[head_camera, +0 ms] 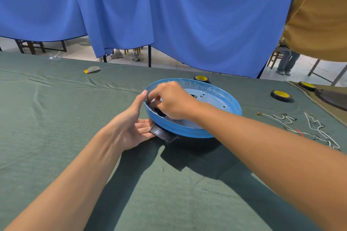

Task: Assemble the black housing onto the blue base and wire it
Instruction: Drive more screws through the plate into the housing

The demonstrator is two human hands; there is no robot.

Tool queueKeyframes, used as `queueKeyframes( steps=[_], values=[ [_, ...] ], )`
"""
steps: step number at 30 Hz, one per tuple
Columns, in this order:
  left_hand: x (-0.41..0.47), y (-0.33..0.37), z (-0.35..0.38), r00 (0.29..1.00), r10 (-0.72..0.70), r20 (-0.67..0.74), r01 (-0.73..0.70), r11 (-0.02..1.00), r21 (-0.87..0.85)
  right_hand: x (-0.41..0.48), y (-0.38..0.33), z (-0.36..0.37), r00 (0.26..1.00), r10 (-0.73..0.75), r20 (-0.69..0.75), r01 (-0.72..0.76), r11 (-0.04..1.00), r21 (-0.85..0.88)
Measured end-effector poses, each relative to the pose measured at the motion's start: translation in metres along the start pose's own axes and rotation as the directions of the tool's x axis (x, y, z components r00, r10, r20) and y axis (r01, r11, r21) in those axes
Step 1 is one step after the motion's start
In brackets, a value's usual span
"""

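1. A green cloth covers the tabletop (56, 118), creased on the left; a blue curtain (187, 15) hangs behind it, and a tan cloth (319, 15) hangs at the upper right; pale floor and chair legs show under the curtain's hem.
2. The blue base (187, 129), a round shallow dish, sits near the middle of the tabletop; the black housing (163, 134) lies under it, one flat tab sticking out at the near-left edge.
3. Three tape rolls (280, 95) with yellow cores lie behind and to the right of the base; loose white wires (317, 127) lie on the cloth well to its right.
4. The left hand (135, 127) lies flat against the near-left side of the base, fingers straight and reaching under beside the tab, thumb up against the rim; it grips nothing.
5. The right hand (172, 101) reaches over the rim into the base, wrist raised, fingers curled down at the inner left wall.
6. The right fingertips are mostly hidden by the hand's back; a dark part shows beneath them, but I cannot tell whether they pinch it or only touch it.
7. Most of the housing is hidden under the base; a dark round thing (332, 98) at the right edge is cut off.
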State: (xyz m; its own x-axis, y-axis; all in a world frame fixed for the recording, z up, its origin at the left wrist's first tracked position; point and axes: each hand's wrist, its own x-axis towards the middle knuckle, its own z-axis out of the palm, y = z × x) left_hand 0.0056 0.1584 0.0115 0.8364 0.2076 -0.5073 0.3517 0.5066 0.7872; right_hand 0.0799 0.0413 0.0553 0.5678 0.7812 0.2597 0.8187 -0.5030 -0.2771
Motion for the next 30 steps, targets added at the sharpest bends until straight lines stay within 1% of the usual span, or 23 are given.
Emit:
queueKeyframes(
  steps=[2,5,7,13,17,22,27,30],
  values=[
    [0.001,0.000,0.000,1.000,-0.005,0.019,0.005,1.000,-0.009,0.003,-0.002,0.001,1.000,-0.009,-0.001,0.009,0.999,-0.035],
    [0.005,0.000,-0.003,0.999,-0.014,0.032,0.013,1.000,0.003,0.006,-0.004,0.002,1.000,-0.011,0.006,0.012,0.990,-0.143],
    [0.007,0.000,-0.004,0.999,-0.016,0.035,0.015,1.000,0.006,0.006,-0.003,-0.001,1.000,0.004,0.008,-0.003,0.986,-0.166],
    [0.008,-0.001,-0.004,0.999,-0.001,0.032,0.001,1.000,0.016,0.005,-0.003,-0.009,0.996,-0.015,0.083,0.022,0.996,-0.092],
    [0.008,-0.002,-0.005,0.999,-0.001,0.040,0.000,1.000,0.015,0.006,-0.003,-0.005,0.999,0.007,0.049,0.000,0.990,-0.138],
    [0.006,-0.002,-0.003,0.999,0.007,0.039,-0.007,1.000,0.017,0.004,-0.006,-0.008,0.997,-0.023,0.069,0.025,0.999,-0.027],
    [0.002,-0.003,-0.002,0.999,0.016,0.031,-0.017,1.000,0.015,0.005,-0.007,0.002,1.000,0.003,-0.010,-0.004,0.993,-0.114],
    [0.002,-0.003,-0.002,0.999,0.017,0.038,-0.017,1.000,0.001,0.004,-0.005,-0.002,1.000,0.001,0.026,0.001,0.998,-0.055]
  ],
)
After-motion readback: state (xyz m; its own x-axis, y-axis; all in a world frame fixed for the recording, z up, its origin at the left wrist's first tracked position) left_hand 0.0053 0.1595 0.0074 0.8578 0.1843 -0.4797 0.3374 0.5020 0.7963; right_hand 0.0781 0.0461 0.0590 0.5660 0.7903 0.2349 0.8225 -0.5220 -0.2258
